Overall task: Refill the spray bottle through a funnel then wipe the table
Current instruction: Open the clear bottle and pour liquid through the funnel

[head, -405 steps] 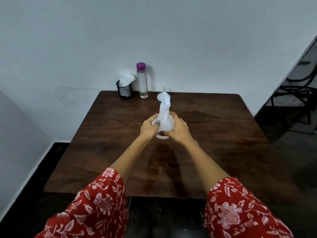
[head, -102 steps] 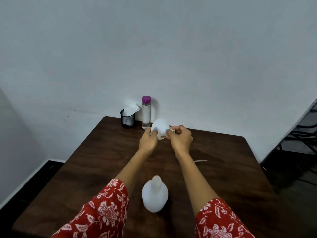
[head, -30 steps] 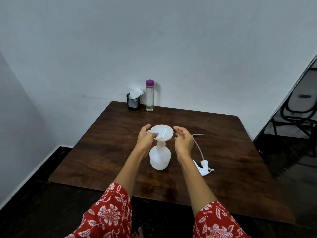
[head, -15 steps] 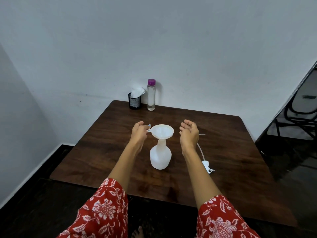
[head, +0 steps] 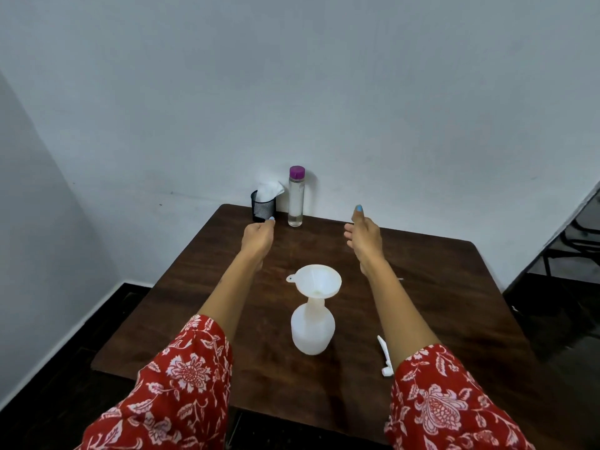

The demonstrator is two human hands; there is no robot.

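Funnel seated in spray bottle; both hands reaching for the water bottle at the far edge.

Nearest, the spray bottle (head: 312,329) is standing upright on the table (head: 454,306), funnel (head: 318,281) in its neck, sprayer head (head: 384,355) lying just to its right. Farther out, the left hand (head: 258,237) is hanging loosely curled and the right hand (head: 363,235) is spreading its fingers, both holding nothing. Beyond and between them the water bottle (head: 296,198) is standing upright, capped, nearer the left hand, beside the tissue holder (head: 263,206).
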